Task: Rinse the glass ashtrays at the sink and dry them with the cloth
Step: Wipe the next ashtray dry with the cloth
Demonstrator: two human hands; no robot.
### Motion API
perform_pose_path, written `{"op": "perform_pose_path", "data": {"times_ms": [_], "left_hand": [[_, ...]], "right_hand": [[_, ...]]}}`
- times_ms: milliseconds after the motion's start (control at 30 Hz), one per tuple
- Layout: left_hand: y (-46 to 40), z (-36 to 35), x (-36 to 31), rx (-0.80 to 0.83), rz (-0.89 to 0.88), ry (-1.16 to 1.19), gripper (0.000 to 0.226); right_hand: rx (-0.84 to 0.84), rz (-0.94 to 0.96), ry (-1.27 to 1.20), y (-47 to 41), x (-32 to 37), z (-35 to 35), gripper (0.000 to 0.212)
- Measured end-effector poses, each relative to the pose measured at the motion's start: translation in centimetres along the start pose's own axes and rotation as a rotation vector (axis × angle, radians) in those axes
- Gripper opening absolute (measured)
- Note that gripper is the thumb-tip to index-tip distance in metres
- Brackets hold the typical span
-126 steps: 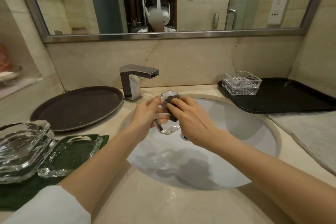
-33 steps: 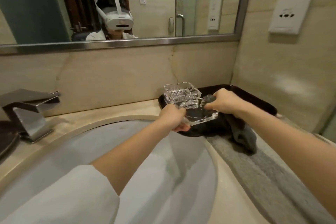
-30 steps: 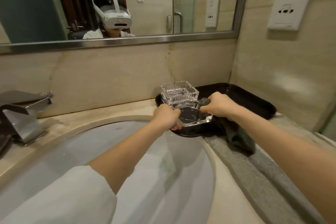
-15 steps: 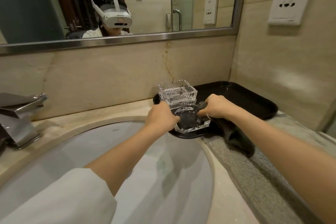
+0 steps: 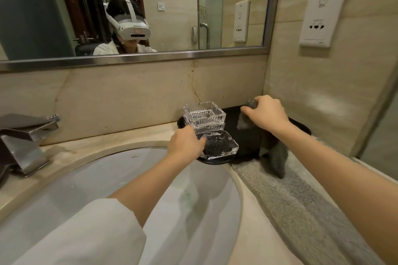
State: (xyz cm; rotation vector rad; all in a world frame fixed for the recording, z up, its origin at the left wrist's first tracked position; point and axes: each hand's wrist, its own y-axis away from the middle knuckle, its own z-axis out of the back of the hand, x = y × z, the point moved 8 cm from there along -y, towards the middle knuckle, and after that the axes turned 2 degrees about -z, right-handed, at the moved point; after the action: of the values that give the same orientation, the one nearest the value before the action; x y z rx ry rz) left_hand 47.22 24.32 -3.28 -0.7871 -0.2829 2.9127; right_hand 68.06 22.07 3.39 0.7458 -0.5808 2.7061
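Fingers of your left hand [image 5: 186,146] curl on the near rim of the glass ashtray [image 5: 219,145]; your right hand [image 5: 266,114] clutches the grey cloth [image 5: 273,155].
That ashtray sits on the black tray's [image 5: 300,128] front corner, just before the stacked ashtrays [image 5: 203,117], beside the sink [image 5: 129,180]; the cloth trails down onto the grey mat [image 5: 301,206].

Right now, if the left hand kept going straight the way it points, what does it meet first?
The left hand points right, already touching the flat glass ashtray on the black tray. Pushing on would likely shove it toward the grey cloth; depth unclear.
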Motion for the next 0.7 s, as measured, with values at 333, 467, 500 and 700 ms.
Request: {"op": "perform_pose_path", "data": {"times_ms": [333,467,500,700], "left_hand": [[5.1,9.1,1.0,-0.051,-0.178,0.430,0.013],[9.3,13.2,3.8,-0.004,-0.192,0.444,0.013],[10.4,14.2,4.8,-0.008,-0.187,0.427,0.012],[16.9,19.0,13.2,-0.108,-0.054,0.358,0.018]], "right_hand": [[0.220,0.174,-0.464,7.5,9.2,-0.2,0.021],[0.372,0.296,-0.649,12.5,15.8,-0.3,0.028],[0.420,0.312,-0.684,14.1,17.2,-0.7,0.029],[0.605,0.342,-0.738,21.6,23.8,-7.0,0.032]]}}
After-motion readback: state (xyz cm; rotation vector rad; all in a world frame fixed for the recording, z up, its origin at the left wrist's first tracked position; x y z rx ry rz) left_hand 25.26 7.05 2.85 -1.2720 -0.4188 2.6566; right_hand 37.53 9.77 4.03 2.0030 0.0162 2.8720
